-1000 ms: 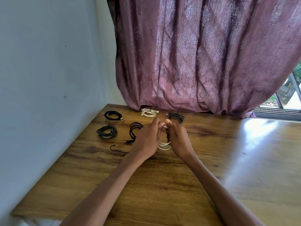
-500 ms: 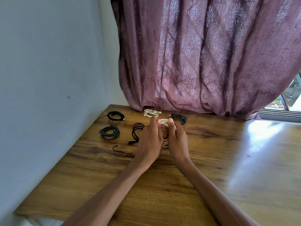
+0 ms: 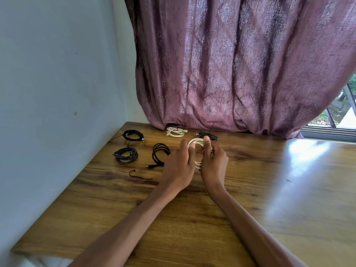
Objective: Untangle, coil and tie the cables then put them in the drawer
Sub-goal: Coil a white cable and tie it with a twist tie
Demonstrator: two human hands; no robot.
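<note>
Left hand: I see my left hand [image 3: 180, 164] above the worktop [image 3: 250, 199], fingers curled round the left side of the white cable coil [image 3: 195, 143].
Right hand: my right hand [image 3: 213, 163] grips the coil's right side, thumb upright against the top loops.
White cable coil: held upright between both hands, just over the worktop's middle-far part; its lower loops show between the palms.
Second white coil: a tied white bundle [image 3: 175, 132] lies flat at the far edge, by the curtain [image 3: 240, 64].
Black coils: one [image 3: 133, 135] far left, one [image 3: 125, 155] nearer on the left, one [image 3: 160, 152] just left of my left hand with its plug end trailing near, and a tied one [image 3: 208, 135] far, partly behind my right thumb.
Loose tie: a thin black tie [image 3: 139, 176] lies flat on the worktop, near-left of the hands.
Surroundings: pale wall [image 3: 57, 83] on the left, window [image 3: 342, 116] at far right.
</note>
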